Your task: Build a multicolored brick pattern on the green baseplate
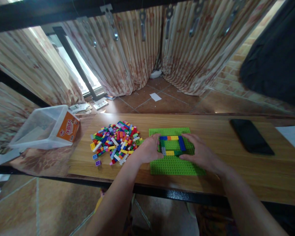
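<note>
A rectangular frame of toy building bricks (pixel 170 153), with blue, yellow, orange, grey and green pieces, sits on a green studded baseplate (pixel 177 167). My left hand (pixel 149 149) curls round the frame's left end, fingertips at its far corner and thumb at its near corner. Round the right end, my right hand (pixel 196 152) has the same grip, next to a dark blue brick (pixel 182 143). Parts of both ends are hidden behind my fingers. Green studs show inside the frame.
Left of the baseplate lies a pile of loose coloured bricks (pixel 121 139). A clear plastic bin (pixel 43 127) with an orange label stands beyond it. On the right are a black phone (pixel 252 136) and white paper (pixel 292 137). The wooden table's (pixel 226 134) dark front edge runs close to me.
</note>
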### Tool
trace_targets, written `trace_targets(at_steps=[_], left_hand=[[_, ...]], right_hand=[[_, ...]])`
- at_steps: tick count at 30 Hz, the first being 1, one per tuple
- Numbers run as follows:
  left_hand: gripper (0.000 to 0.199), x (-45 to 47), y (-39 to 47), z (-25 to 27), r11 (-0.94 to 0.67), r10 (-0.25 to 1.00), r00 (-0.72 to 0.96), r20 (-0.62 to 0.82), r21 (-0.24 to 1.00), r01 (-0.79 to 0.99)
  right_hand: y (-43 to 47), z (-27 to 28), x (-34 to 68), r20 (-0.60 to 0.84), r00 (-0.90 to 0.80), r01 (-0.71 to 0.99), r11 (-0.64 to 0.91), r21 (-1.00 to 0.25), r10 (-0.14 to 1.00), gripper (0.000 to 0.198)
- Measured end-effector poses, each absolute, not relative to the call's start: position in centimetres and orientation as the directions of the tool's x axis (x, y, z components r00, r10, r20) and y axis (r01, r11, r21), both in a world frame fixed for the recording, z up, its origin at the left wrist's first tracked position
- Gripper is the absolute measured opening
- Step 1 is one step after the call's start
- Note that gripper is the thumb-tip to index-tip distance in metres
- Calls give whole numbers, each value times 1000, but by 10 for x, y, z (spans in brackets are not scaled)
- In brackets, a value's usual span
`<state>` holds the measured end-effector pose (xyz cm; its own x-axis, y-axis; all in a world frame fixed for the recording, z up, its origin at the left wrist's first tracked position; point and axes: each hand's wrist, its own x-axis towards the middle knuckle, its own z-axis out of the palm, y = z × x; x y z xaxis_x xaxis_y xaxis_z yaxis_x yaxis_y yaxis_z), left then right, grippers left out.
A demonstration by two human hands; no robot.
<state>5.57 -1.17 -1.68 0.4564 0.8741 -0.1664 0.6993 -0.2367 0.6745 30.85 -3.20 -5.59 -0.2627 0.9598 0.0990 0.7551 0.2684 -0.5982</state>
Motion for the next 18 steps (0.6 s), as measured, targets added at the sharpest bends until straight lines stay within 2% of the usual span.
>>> trace_targets(at_steps=[6,18], left_hand=[[73,55,-10,-18,-252,867,468,-171,659,709],[75,54,-10,-19,-240,873,458,-170,668,705]], right_hand=[[-28,-58,309,81,-284,776,279,-565,955,76],[-26,-56,309,84,-288,759,281,-587,954,75]])
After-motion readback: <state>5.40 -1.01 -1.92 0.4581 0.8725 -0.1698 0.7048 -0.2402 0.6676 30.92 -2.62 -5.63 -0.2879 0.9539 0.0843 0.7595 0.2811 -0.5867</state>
